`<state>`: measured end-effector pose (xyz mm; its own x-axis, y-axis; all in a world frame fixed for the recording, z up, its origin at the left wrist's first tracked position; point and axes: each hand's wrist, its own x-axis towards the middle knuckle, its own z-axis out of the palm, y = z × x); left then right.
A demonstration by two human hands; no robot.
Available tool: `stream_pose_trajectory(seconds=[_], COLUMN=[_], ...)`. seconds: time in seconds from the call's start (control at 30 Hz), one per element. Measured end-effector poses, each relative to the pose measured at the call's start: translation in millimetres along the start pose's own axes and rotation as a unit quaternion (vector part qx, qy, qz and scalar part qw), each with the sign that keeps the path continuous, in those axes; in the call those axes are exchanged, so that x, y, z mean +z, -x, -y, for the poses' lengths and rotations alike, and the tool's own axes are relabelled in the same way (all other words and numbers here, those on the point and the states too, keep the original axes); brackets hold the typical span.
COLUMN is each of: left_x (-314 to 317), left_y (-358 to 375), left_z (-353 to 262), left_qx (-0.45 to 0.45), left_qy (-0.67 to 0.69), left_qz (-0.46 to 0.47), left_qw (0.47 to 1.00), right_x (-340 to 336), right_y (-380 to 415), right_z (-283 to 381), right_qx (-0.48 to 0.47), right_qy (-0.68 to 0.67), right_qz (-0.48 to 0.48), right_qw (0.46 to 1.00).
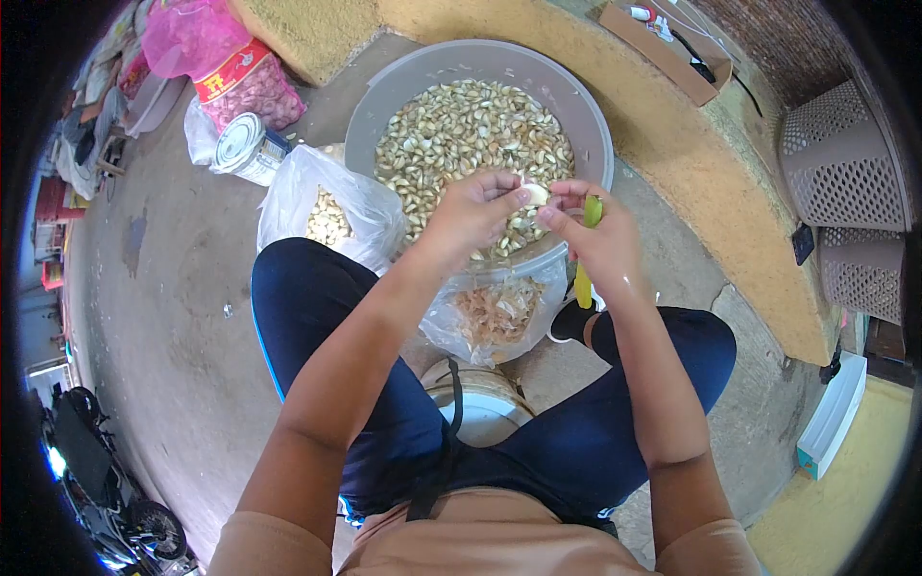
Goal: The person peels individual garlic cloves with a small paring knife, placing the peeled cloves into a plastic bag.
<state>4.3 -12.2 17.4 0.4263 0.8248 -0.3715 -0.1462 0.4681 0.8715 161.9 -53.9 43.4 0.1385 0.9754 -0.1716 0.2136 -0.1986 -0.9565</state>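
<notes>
A pale garlic clove [535, 195] is pinched between my two hands over the front part of a large grey tub [361, 134]. My left hand [477, 213] grips its left side with thumb and forefinger. On its right side are the fingertips of my right hand [594, 230], which also holds a yellow-green knife [583, 286] pointing down along the palm. Many garlic cloves [471, 125] fill the tub. Just below the tub's near rim, a clear plastic bag [447, 322] holds brown papery peels [495, 309].
Left of the tub stand a white bag [370, 206] of cloves, a lidded bucket [252, 149] and a red-and-pink mesh sack [252, 88]. A yellow ledge [711, 182] curves along the right, with a cardboard box [663, 48] and grey perforated baskets [836, 158] beyond.
</notes>
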Motion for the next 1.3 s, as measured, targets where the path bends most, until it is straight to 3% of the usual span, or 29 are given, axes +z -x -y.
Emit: stream_pose_trajectory(seconds=[0.03,0.13,0.33,0.43,0.53,0.73,0.83,0.93,1.03,1.3], left_x=[1.1,6.4,-6.6,-2.4,-1.5,-0.6,0.4,8.6,6.9,1.9], left_y=[0.3,2.0,-2.8,-1.2,-0.6,-2.2,-1.8,1.1,-0.2,-0.1], left_z=[1.5,2.3,7.0,5.8,6.0,12.7,18.3,19.9,24.6,19.1], left_qx=[-0.006,-0.002,-0.042,-0.046,-0.07,-0.074,-0.108,-0.086,-0.072,-0.111], left_qy=[0.008,0.028,0.099,0.085,0.103,0.11,0.163,0.138,0.111,0.179], left_qz=[0.001,0.003,0.074,0.052,0.027,-0.029,-0.023,-0.038,-0.004,0.063], left_qw=[1.0,1.0,0.991,0.994,0.992,0.991,0.98,0.986,0.991,0.976], right_x=[0.5,1.5,-2.0,-1.5,0.7,1.4,6.1,8.0,6.8,6.6], right_y=[0.1,-0.7,-3.3,-5.3,-5.5,-3.1,-2.6,-4.8,-5.1,-4.5], right_z=[-2.2,-3.4,-4.3,-9.3,-12.2,-0.8,-9.4,-19.6,-17.8,-22.5], right_qx=[-0.033,-0.006,-0.043,-0.107,-0.071,0.088,0.028,-0.001,0.025,-0.111], right_qy=[0.048,0.028,0.058,0.142,0.072,0.06,0.099,0.091,0.057,0.146], right_qz=[0.002,-0.006,0.011,-0.011,-0.007,0.055,0.029,-0.002,-0.027,-0.065], right_qw=[0.998,1.0,0.997,0.984,0.995,0.993,0.994,0.996,0.998,0.981])
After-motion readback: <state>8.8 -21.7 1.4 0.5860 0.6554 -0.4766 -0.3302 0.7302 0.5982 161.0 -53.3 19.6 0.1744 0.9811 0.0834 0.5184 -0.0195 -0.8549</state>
